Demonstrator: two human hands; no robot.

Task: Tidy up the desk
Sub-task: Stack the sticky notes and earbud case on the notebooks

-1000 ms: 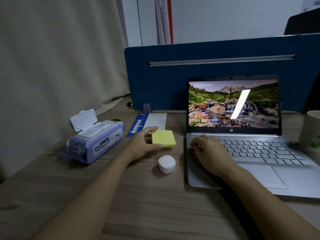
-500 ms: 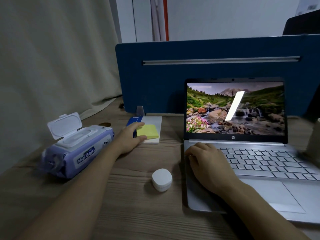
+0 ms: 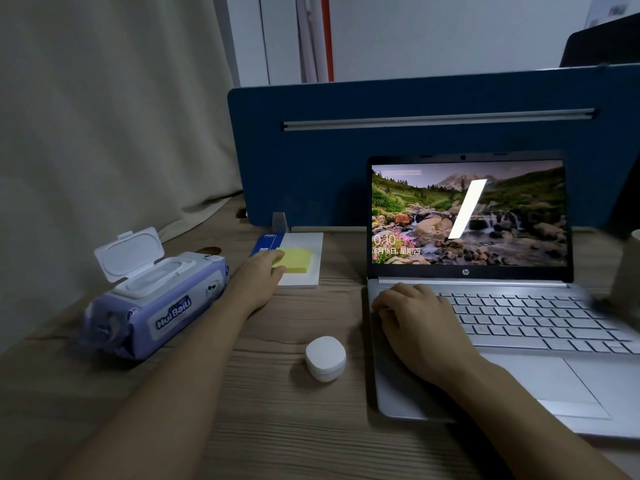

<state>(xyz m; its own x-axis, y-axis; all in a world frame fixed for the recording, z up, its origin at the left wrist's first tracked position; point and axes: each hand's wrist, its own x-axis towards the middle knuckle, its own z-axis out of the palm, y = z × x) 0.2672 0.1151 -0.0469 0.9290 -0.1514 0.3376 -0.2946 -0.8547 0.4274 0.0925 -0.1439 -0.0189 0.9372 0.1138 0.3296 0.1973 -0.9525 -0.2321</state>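
Observation:
A yellow sticky-note pad (image 3: 297,259) lies on a white and blue notebook (image 3: 306,244) at the back of the wooden desk (image 3: 270,427). My left hand (image 3: 258,280) rests at the pad's left edge, fingers still touching it. An open silver laptop (image 3: 485,306) with a lit screen stands to the right. My right hand (image 3: 415,320) lies curled on its left side, over the keyboard's edge, holding nothing. A small white round case (image 3: 325,357) sits on the desk between my arms. A purple wet-wipes pack (image 3: 156,306) with its white lid flipped up lies at the left.
A blue desk divider (image 3: 415,140) stands behind the laptop and notebook. A beige curtain (image 3: 104,116) hangs at the left. A pale paper cup (image 3: 628,271) shows at the right edge, blurred.
My left hand carried the yellow pad away from me and set it on the notebook. My right hand stayed on the laptop. The view shifted slightly left.

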